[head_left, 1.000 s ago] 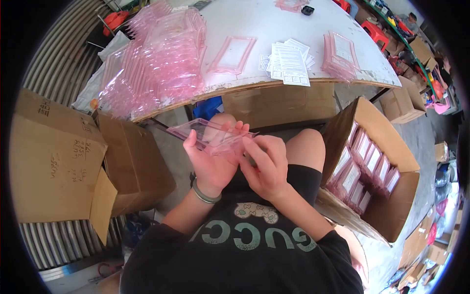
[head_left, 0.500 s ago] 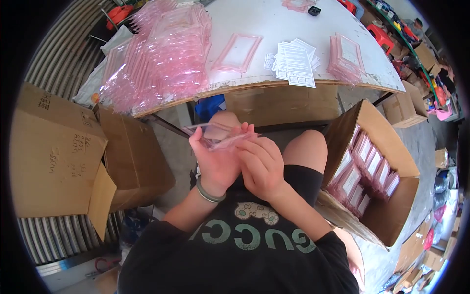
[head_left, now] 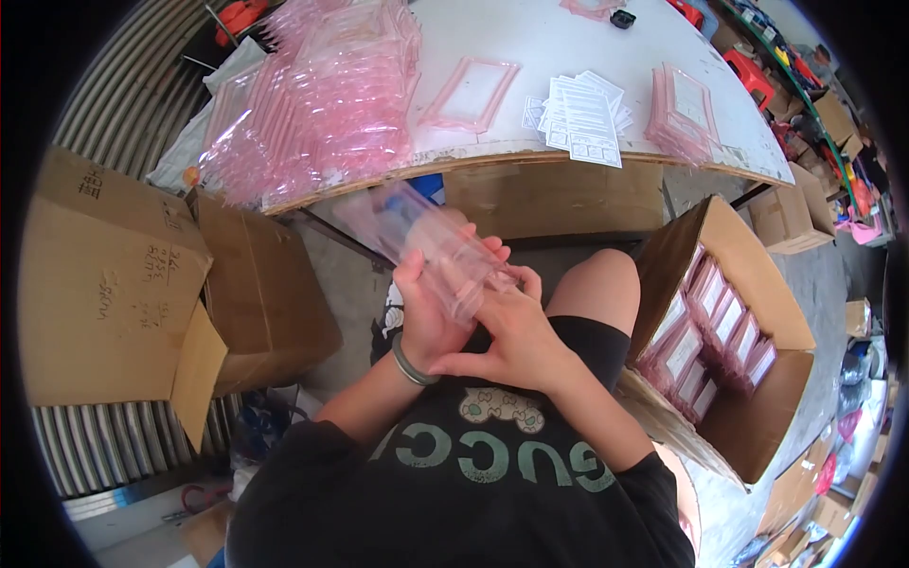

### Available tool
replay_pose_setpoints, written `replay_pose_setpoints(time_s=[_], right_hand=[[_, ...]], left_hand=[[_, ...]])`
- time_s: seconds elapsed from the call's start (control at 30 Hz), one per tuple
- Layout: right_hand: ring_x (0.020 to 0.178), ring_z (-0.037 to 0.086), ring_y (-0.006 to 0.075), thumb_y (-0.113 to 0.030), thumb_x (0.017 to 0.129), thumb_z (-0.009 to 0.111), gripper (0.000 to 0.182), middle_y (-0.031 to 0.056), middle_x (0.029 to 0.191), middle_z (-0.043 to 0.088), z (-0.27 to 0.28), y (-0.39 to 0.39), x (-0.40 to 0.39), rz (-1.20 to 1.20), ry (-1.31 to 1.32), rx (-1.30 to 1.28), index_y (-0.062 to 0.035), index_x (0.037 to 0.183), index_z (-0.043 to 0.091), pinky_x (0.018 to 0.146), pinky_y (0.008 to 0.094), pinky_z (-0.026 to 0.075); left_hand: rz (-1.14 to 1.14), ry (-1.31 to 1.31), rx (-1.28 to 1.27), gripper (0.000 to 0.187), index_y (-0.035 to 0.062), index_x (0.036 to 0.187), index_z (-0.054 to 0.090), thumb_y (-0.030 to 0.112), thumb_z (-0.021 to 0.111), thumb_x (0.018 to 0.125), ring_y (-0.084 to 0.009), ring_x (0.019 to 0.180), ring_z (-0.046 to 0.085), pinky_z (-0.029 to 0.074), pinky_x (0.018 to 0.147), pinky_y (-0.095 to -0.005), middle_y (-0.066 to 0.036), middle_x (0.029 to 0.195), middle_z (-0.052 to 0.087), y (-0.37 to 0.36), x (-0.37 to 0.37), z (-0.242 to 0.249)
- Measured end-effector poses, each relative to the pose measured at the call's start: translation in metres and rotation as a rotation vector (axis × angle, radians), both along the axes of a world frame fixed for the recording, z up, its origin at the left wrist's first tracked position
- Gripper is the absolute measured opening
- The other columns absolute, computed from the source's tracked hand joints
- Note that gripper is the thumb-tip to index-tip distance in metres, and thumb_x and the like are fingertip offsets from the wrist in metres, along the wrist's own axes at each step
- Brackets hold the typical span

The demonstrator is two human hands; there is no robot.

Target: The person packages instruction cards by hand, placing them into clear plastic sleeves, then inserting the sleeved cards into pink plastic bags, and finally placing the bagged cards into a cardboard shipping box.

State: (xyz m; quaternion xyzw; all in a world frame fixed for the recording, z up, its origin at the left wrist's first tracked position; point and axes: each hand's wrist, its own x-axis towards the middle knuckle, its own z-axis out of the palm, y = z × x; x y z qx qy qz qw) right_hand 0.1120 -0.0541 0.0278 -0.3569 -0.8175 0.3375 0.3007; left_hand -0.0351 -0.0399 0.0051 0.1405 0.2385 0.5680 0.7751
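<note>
A clear plastic pouch with pink edges (head_left: 417, 232) is held in front of my lap, slanting up to the left and blurred at its far end. My left hand (head_left: 428, 317) supports it from below and the left, thumb on the near side and fingertips showing beyond. My right hand (head_left: 516, 331) grips its lower right end, fingers bent over the plastic and thumb near my left wrist. Part of the pouch is hidden behind the right fingers. Beyond my hands, a single similar pouch (head_left: 471, 95) lies flat on the white table (head_left: 445, 28).
A tall heap of pink pouches (head_left: 322, 104) stands on the table's left. Printed white cards (head_left: 582, 118) and a small pouch stack (head_left: 684, 112) lie further right. An open carton (head_left: 757, 417) holding filled pouches stands at my right; brown cartons (head_left: 114, 284) stand left.
The pouch has swung from nearly level to slanting up and left, showing more of its length. My right hand has turned and shifted lower along it.
</note>
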Motion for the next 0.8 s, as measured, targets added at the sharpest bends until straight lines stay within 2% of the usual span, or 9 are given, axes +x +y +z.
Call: replay_pose_setpoints(time_s=[0.1, 0.2, 0.3, 0.4, 0.5, 0.53, 0.63, 0.7, 0.8], right_hand=[[0.136, 0.044, 0.0367, -0.065, 0.070, 0.075, 0.098, 0.0216, 0.138, 0.054, 0.004, 0.003, 0.016, 0.048, -0.010, -0.037, -0.0122, 0.147, 0.046, 0.115, 0.0596, 0.007], [0.143, 0.036, 0.0343, -0.060, 0.069, 0.080, 0.094, 0.0171, 0.141, 0.053, 0.007, -0.003, 0.017, 0.016, -0.071, -0.016, -0.0125, 0.144, 0.049, 0.116, 0.0606, 0.002], [0.143, 0.035, 0.0345, -0.061, 0.069, 0.079, 0.093, 0.0146, 0.144, 0.052, -0.005, 0.000, 0.011, -0.042, -0.114, 0.142, -0.0120, 0.143, 0.051, 0.115, 0.0626, 0.001], [0.144, 0.035, 0.0316, -0.058, 0.071, 0.080, 0.088, 0.0149, 0.138, 0.057, -0.006, 0.008, 0.021, 0.041, -0.171, -0.020, -0.0109, 0.141, 0.053, 0.114, 0.0636, -0.002], [0.130, 0.053, 0.0280, -0.044, 0.078, 0.080, 0.063, 0.0124, 0.119, 0.068, -0.001, 0.009, 0.027, 0.063, -0.025, -0.106, -0.0095, 0.129, 0.065, 0.116, 0.0580, 0.015], [0.121, 0.058, 0.0274, -0.039, 0.081, 0.078, 0.051, 0.0133, 0.115, 0.069, -0.001, 0.019, 0.039, 0.114, 0.145, -0.261, -0.0084, 0.120, 0.068, 0.107, 0.0496, 0.030], [0.097, 0.066, 0.0293, -0.018, 0.076, 0.077, 0.027, 0.0112, 0.097, 0.071, 0.024, 0.072, 0.083, -0.210, 0.120, 0.248, -0.0047, 0.100, 0.074, 0.083, 0.0381, 0.050], [0.109, 0.062, 0.0366, -0.022, 0.073, 0.078, 0.042, 0.0147, 0.110, 0.069, 0.011, 0.122, 0.103, -0.593, -0.359, 0.843, -0.0046, 0.110, 0.068, 0.092, 0.0477, 0.047], [0.096, 0.065, 0.0307, -0.011, 0.075, 0.068, 0.016, 0.0118, 0.097, 0.069, -0.021, 0.176, 0.129, -0.521, -0.565, 0.804, -0.0060, 0.091, 0.068, 0.081, 0.0440, 0.049]], left_hand=[[-0.018, 0.071, 0.013, 0.082, 0.0068, 0.140, 0.044, 0.072, 0.033, 0.092, -0.0322, 0.127, 0.051, 0.041, 0.107, -0.0486, -0.017, 0.130, 0.056, -0.005, 0.004, -0.011], [-0.052, 0.064, 0.052, 0.083, 0.0084, 0.142, 0.042, 0.075, 0.034, 0.092, -0.0324, 0.128, 0.051, 0.041, 0.107, -0.0488, -0.017, 0.132, 0.055, -0.006, 0.012, -0.020], [-0.019, 0.052, 0.155, 0.068, 0.0094, 0.140, 0.042, 0.062, 0.043, 0.097, -0.0315, 0.122, 0.054, 0.044, 0.105, -0.0474, -0.016, 0.129, 0.056, -0.009, 0.022, -0.019], [-0.033, 0.118, 0.056, 0.059, 0.0093, 0.133, 0.049, 0.057, 0.046, 0.098, -0.0300, 0.119, 0.056, 0.044, 0.105, -0.0464, -0.015, 0.125, 0.058, -0.003, 0.013, -0.031], [-0.083, 0.126, -0.042, 0.064, 0.0041, 0.121, 0.057, 0.062, 0.049, 0.095, -0.0292, 0.114, 0.060, 0.044, 0.107, -0.0458, -0.016, 0.118, 0.062, 0.009, 0.010, -0.037], [-0.112, 0.011, -0.105, 0.068, 0.0040, 0.120, 0.058, 0.066, 0.050, 0.092, -0.0299, 0.114, 0.060, 0.044, 0.106, -0.0463, -0.015, 0.118, 0.063, 0.017, 0.003, -0.038], [-0.168, -0.246, -0.246, 0.076, 0.0025, 0.116, 0.061, 0.072, 0.052, 0.086, -0.0315, 0.115, 0.060, 0.043, 0.107, -0.0476, -0.015, 0.119, 0.064, 0.024, -0.009, -0.035], [-0.189, -0.299, -0.250, 0.076, -0.0001, 0.114, 0.062, 0.071, 0.053, 0.087, -0.0317, 0.116, 0.059, 0.042, 0.109, -0.0480, -0.016, 0.119, 0.064, 0.021, -0.004, -0.025], [-0.246, -0.498, -0.215, 0.078, -0.0026, 0.116, 0.060, 0.070, 0.055, 0.086, -0.0323, 0.119, 0.057, 0.039, 0.113, -0.0490, -0.017, 0.120, 0.063, 0.026, 0.001, -0.018]])
